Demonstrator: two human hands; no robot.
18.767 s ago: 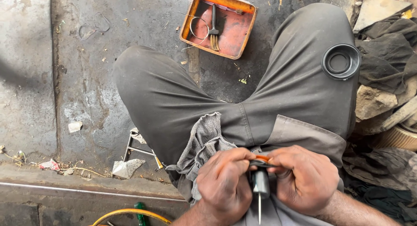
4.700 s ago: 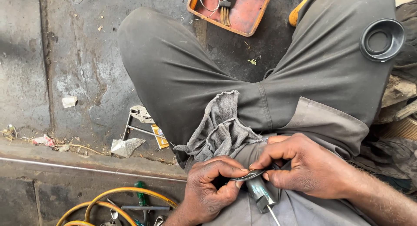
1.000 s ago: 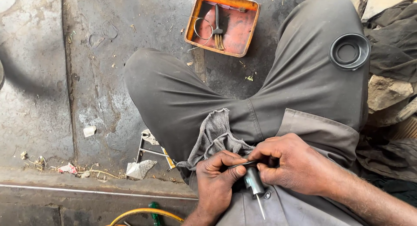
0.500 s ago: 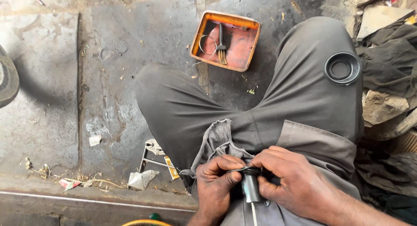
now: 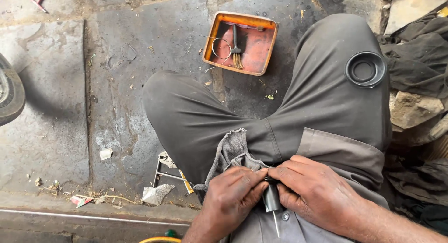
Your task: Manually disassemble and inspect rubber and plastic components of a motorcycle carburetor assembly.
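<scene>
I sit cross-legged in grey trousers on a stained concrete floor. My left hand point(image 5: 232, 195) and my right hand point(image 5: 316, 192) meet in my lap, both closed around a small dark cylindrical part point(image 5: 271, 201) with a thin metal pin pointing down toward me. Fingertips of both hands pinch its top. A grey rag point(image 5: 232, 152) lies over my thigh just above the left hand. A black rubber ring point(image 5: 365, 69) rests on my right knee.
An orange metal tray point(image 5: 261, 30) holding a small brush and a wire ring sits on the floor beyond my legs. A metal bracket and paper scraps point(image 5: 164, 177) lie at my left. Dark rags and stones point(image 5: 413, 107) pile up on the right. A tyre edge point(image 5: 9, 91) shows far left.
The view has shifted, bringing the tray and knee lower in the picture. Both hands have stayed closed on the dark part in my lap, fingers working at its top.
</scene>
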